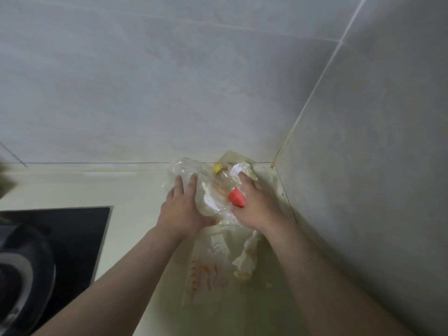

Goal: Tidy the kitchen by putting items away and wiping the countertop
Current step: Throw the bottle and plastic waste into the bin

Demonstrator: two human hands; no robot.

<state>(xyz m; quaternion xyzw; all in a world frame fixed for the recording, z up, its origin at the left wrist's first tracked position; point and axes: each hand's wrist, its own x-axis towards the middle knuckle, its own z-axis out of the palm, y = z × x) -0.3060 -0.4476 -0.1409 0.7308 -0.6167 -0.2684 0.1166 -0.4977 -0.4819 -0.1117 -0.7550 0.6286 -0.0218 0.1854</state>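
A pile of rubbish lies in the countertop's far right corner. In it are a clear plastic bottle with a yellow cap point(219, 168), a red cap point(236, 197), crumpled clear plastic bags point(183, 166) and a white paper wad point(238, 170). My left hand point(183, 207) lies against the pile's left side with fingers straight on the plastic. My right hand point(257, 204) covers the pile's right side, fingers reaching to the paper wad. Whether the right fingers curl round anything is hidden.
A clear bag with red print point(203, 272) and crumpled tissue point(246, 259) lie on the cream countertop point(135, 190) nearer me. A black cooktop point(80, 229) with a dark pot point(21, 275) sits at the left. Grey tiled walls point(363, 166) close the corner.
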